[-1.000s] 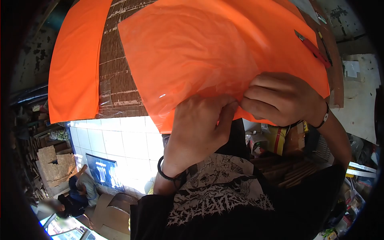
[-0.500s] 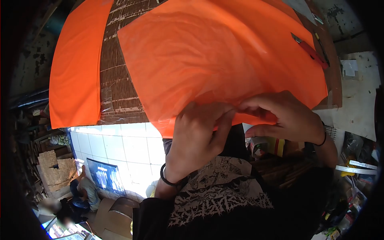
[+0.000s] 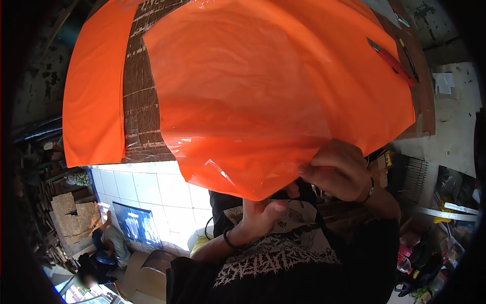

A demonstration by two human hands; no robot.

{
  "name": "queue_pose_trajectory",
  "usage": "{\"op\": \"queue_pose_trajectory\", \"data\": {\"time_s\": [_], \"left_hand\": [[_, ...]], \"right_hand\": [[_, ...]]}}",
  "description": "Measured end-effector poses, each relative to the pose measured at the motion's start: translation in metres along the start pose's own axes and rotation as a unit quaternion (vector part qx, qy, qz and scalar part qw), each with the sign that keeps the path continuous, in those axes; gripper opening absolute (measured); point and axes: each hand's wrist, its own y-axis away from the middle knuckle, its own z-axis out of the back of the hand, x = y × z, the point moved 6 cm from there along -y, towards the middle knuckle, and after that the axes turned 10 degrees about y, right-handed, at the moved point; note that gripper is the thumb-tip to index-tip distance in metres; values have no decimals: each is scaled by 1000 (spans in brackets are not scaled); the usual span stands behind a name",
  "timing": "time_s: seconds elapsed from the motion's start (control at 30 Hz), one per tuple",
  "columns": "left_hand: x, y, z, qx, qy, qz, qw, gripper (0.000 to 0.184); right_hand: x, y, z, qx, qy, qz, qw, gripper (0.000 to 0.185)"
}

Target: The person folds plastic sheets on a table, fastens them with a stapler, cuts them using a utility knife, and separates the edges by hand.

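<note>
A wide sheet of orange fabric (image 3: 364,96) drapes over the table, with a clear, shiny plastic film (image 3: 228,169) seemingly over its near part. Its lower edge hangs past the table toward my body. My right hand (image 3: 341,172) is closed on that near edge, thumb and fingers pinching it. Below the edge, my left hand (image 3: 258,223) reaches up with its thumb out and apart; most of its fingers are hidden under the sheet. A red utility knife (image 3: 392,63) lies on the fabric at the right, blade out.
A folded orange fabric piece (image 3: 96,91) lies along the left of the worn brown tabletop (image 3: 144,96). A thin dark tool (image 3: 407,55) is at the right edge. On the floor, a person (image 3: 109,245) sits near white tiles (image 3: 162,187); wood scraps (image 3: 76,218) are stacked at the left.
My left hand has left its hold on top of the edge and dropped beneath it. My right hand has moved down and closed on the edge, and the near fabric hangs lower.
</note>
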Motion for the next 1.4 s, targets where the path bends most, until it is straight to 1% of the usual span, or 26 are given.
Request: {"op": "queue_pose_trajectory", "data": {"time_s": [0.03, 0.1, 0.13, 0.2, 0.23, 0.3, 0.33, 0.4, 0.53, 0.6, 0.73, 0.8, 0.83, 0.9, 0.93, 1.0, 1.03, 1.1, 1.13, 1.2, 1.23, 1.3, 1.33, 1.4], "left_hand": [[-5, -1, -2, 0, 1, 0, 1000, 38], [-11, -3, -1, -45, -103, 46, 993, 27], [-12, -3, -2, -44, -103, 45, 993, 27], [-12, -4, 0, -71, -83, 45, 993, 19], [-13, -4, -3, -71, -84, 44, 993, 19], [-22, -2, -4, -101, -144, 0, 984, 16], [-23, -2, -1, -102, -144, 0, 984, 16], [-26, -3, 0, -33, -195, -23, 980, 15], [-34, -1, -7, -60, -209, -36, 976, 14], [-30, -1, -4, -65, -179, 32, 981, 14], [-36, -3, -9, -90, -144, 53, 984, 16], [-34, -2, -7, -108, -98, 93, 985, 17], [-35, -2, -6, -109, -99, 92, 985, 17], [-31, -1, 0, -123, -95, 129, 979, 17], [-32, 0, 3, -122, -95, 129, 979, 17], [-29, 1, 6, -107, -96, 165, 976, 28], [-29, 1, 5, -106, -96, 165, 976, 28], [-29, 3, 6, -139, -70, 189, 970, 29], [-29, 3, 5, -139, -70, 189, 970, 29], [-31, 1, 3, -130, -40, 175, 975, 22], [-31, 0, 3, -129, -40, 175, 975, 22], [-31, -1, 1, -120, -28, 175, 977, 22], [-30, -1, 1, -120, -29, 175, 977, 22], [-24, 0, 4, -123, 28, 190, 974, 23]], "right_hand": [[1, -1, 1, 1, 0, 0, 1000, 21], [2, -5, 1, 30, -2, 7, 1000, 20], [2, -6, 1, 29, -1, 8, 1000, 20], [0, -7, -3, 71, -4, 0, 997, 22], [1, -8, -4, 69, -3, 1, 998, 22], [1, -8, -5, 68, -19, -13, 997, 26], [2, -9, -3, 68, -20, -13, 997, 26], [4, -12, 1, 107, -55, -2, 993, 28], [10, -14, 3, 95, 0, 12, 995, 24], [13, -17, 4, 79, 27, 36, 996, 20], [17, -20, 3, 88, 21, 64, 994, 16], [20, -20, 2, 91, 34, 80, 992, 15], [21, -21, 2, 90, 34, 81, 992, 15], [25, -21, 1, 95, 47, 88, 990, 14], [26, -21, 2, 95, 47, 88, 990, 14], [29, -19, 3, 101, 60, 86, 989, 14], [30, -18, 3, 101, 61, 85, 989, 14], [29, -17, -2, 122, 69, 66, 988, 16], [30, -17, -3, 122, 70, 66, 988, 16], [29, -18, -8, 156, 95, 54, 982, 18], [30, -19, -8, 156, 95, 53, 982, 18], [28, -20, -11, 197, 104, 47, 974, 19], [28, -19, -13, 197, 104, 47, 974, 19], [27, -17, -16, 185, 124, 60, 973, 19]]}}
